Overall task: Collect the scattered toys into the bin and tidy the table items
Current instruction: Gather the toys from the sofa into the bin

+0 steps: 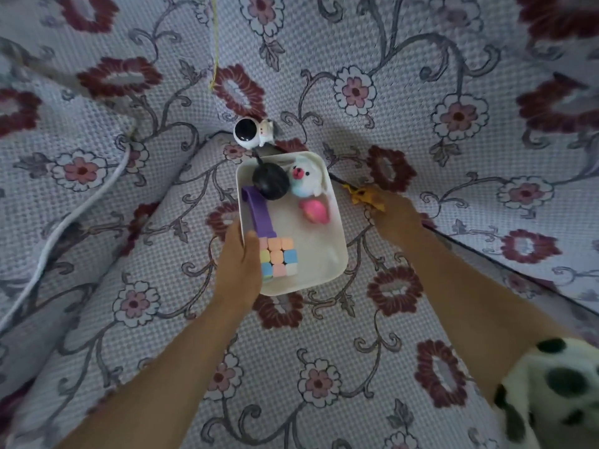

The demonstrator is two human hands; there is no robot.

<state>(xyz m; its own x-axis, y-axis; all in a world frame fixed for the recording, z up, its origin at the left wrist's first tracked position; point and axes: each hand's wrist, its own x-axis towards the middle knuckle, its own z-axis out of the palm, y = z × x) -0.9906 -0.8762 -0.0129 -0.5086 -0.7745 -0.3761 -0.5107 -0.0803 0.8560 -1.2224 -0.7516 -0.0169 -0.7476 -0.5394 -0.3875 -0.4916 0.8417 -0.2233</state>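
A white bin (337, 228) rests on the flowered sofa cover. Inside it lie a pastel puzzle cube (279, 257), a purple plastic piece (258, 212), a black ball (270, 182), a white plush seal (304, 178) and a pink toy (314, 211). My left hand (241, 257) grips the bin's left rim beside the cube. My right hand (393, 215) is just right of the bin, fingers closed on a small yellow toy (363, 196). A white astronaut figure (249, 132) with a small cat figurine stands beyond the bin's far edge.
A white cable (69, 218) runs across the cover at the left. A thin yellow string (214, 43) hangs down at the top. A white cloth with black spots (557, 393) shows at the bottom right. Sofa cushions rise on both sides.
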